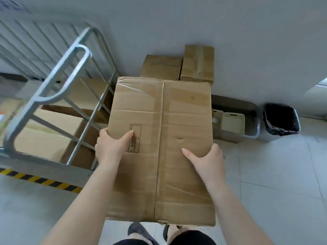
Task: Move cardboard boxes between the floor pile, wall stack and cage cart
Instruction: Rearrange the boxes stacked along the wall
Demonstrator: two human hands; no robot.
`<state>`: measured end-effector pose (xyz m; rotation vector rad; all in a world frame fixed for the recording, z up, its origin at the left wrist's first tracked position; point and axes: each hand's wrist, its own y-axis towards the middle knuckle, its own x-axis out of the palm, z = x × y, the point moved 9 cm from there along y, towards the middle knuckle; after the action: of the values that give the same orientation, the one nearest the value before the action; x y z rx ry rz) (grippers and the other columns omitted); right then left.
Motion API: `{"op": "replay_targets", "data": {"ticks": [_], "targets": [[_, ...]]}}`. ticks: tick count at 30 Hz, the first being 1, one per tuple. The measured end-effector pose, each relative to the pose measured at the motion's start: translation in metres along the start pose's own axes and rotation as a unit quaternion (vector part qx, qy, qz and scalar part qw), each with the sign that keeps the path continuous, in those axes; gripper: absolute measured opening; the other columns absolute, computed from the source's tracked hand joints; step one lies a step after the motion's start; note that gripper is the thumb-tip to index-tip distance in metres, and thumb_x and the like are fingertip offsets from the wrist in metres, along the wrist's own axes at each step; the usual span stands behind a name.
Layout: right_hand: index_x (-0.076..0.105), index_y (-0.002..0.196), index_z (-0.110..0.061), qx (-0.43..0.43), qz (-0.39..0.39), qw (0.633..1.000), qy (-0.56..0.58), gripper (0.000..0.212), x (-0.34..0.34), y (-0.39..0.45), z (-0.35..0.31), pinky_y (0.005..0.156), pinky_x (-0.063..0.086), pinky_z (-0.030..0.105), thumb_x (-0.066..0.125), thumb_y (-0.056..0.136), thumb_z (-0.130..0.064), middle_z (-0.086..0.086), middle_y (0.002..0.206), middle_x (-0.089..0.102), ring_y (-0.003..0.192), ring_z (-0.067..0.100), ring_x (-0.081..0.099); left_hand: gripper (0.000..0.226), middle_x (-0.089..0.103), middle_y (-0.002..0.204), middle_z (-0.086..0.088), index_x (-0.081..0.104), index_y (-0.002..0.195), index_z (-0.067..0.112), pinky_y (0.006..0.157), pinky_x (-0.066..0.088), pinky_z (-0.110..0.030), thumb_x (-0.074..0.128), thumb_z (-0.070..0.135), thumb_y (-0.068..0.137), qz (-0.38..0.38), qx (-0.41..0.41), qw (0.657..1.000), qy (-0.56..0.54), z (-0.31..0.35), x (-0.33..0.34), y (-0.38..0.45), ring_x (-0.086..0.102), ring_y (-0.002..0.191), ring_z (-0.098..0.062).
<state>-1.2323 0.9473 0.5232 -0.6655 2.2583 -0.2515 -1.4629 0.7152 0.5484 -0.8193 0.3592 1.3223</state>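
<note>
A large taped cardboard box point(164, 121) fills the middle of the view, held up in front of me above the floor. My left hand point(110, 146) grips its left edge, thumb lying on top near a printed label. My right hand point(206, 156) grips the right edge, thumb on the top face. Behind it, against the wall, stand two smaller cardboard boxes point(198, 63) side by side. The grey metal cage cart point(58, 89) is at the left, with cardboard boxes point(53, 131) showing through its bars.
A grey bin point(254, 124) with pale containers inside stands by the wall at the right, and a black-lined waste bin point(281, 119) beside it. Yellow-black hazard tape point(42, 180) runs along the floor at the lower left. My shoes point(139, 230) show under the box.
</note>
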Motion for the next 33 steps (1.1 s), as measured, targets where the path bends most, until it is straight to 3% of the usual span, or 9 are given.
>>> {"op": "replay_targets", "data": {"ticks": [7, 11, 17, 22, 27, 33], "targets": [[0.041, 0.122, -0.006, -0.157, -0.042, 0.986, -0.024, 0.086, 0.046, -0.074, -0.138, 0.089, 0.046, 0.041, 0.073, 0.065, -0.062, 0.010, 0.123, 0.048, 0.114, 0.033, 0.050, 0.071, 0.056, 0.128, -0.008, 0.045, 0.128, 0.012, 0.098, 0.043, -0.044, 0.070, 0.052, 0.075, 0.151, 0.006, 0.987, -0.062, -0.016, -0.180, -0.013, 0.050, 0.119, -0.030], [0.040, 0.123, -0.006, -0.228, -0.076, 0.971, -0.003, 0.086, 0.085, -0.130, -0.210, 0.085, 0.043, 0.039, 0.071, 0.066, -0.063, 0.009, 0.125, 0.047, 0.116, 0.031, 0.050, 0.066, 0.061, 0.120, -0.006, 0.051, 0.122, 0.013, 0.092, 0.045, -0.039, 0.070, 0.053, 0.073, 0.249, 0.009, 0.966, -0.072, -0.040, -0.288, -0.023, 0.055, 0.113, -0.029], [0.043, 0.123, -0.008, -0.308, -0.142, 0.941, 0.014, 0.087, 0.156, -0.211, -0.297, 0.088, 0.044, 0.040, 0.070, 0.064, -0.066, 0.008, 0.126, 0.050, 0.118, 0.030, 0.050, 0.079, 0.058, 0.127, -0.012, 0.045, 0.132, 0.012, 0.093, 0.042, -0.042, 0.066, 0.059, 0.073, 0.351, -0.006, 0.935, -0.042, -0.089, -0.417, -0.038, 0.050, 0.120, -0.034], [0.045, 0.123, -0.010, -0.350, -0.205, 0.914, 0.001, 0.086, 0.218, -0.263, -0.357, 0.080, 0.044, 0.036, 0.069, 0.064, -0.068, 0.004, 0.124, 0.051, 0.114, 0.025, 0.053, 0.077, 0.058, 0.124, -0.011, 0.048, 0.128, 0.011, 0.093, 0.044, -0.044, 0.065, 0.061, 0.073, 0.411, -0.033, 0.910, -0.048, -0.131, -0.492, -0.046, 0.051, 0.117, -0.034], [0.046, 0.119, -0.010, -0.388, -0.248, 0.888, -0.003, 0.083, 0.275, -0.290, -0.413, 0.085, 0.046, 0.039, 0.071, 0.063, -0.066, 0.003, 0.122, 0.054, 0.114, 0.023, 0.053, 0.071, 0.064, 0.111, -0.006, 0.058, 0.113, 0.013, 0.087, 0.048, -0.044, 0.055, 0.071, 0.072, 0.451, -0.054, 0.889, -0.061, -0.155, -0.547, -0.030, 0.057, 0.105, -0.032], [0.047, 0.120, -0.013, -0.426, -0.297, 0.854, -0.006, 0.081, 0.342, -0.315, -0.501, 0.091, 0.046, 0.041, 0.072, 0.063, -0.065, 0.003, 0.123, 0.054, 0.115, 0.024, 0.053, 0.056, 0.059, 0.112, 0.009, 0.058, 0.115, 0.017, 0.091, 0.047, -0.040, 0.057, 0.060, 0.080, 0.502, -0.063, 0.857, -0.099, -0.163, -0.607, -0.002, 0.055, 0.105, -0.023]]}}
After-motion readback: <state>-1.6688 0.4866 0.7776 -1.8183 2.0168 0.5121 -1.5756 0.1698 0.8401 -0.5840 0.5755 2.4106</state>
